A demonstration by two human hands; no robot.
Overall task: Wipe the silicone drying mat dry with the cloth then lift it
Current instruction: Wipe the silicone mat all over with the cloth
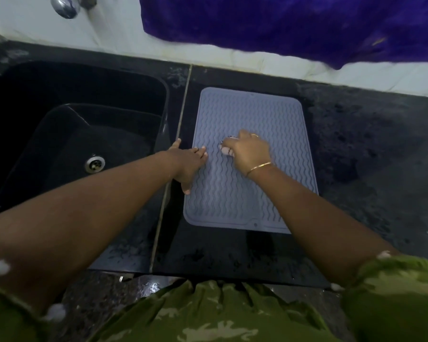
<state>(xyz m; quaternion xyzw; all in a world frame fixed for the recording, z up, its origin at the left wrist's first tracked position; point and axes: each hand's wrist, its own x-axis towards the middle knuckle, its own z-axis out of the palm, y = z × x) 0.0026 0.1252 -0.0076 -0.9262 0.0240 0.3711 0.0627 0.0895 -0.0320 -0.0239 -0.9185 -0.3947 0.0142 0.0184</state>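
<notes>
A grey silicone drying mat with wavy ridges lies flat on the black counter, right of the sink. My right hand is closed on a small light cloth and presses it onto the middle of the mat; only a bit of the cloth shows past my fingers. My left hand lies flat with fingers spread on the mat's left edge, thumb out on the counter. A gold bangle sits on my right wrist.
A deep black sink with a steel drain fills the left. The black counter runs on to the right. A purple cloth hangs on the white wall behind, and a chrome tap is at top left.
</notes>
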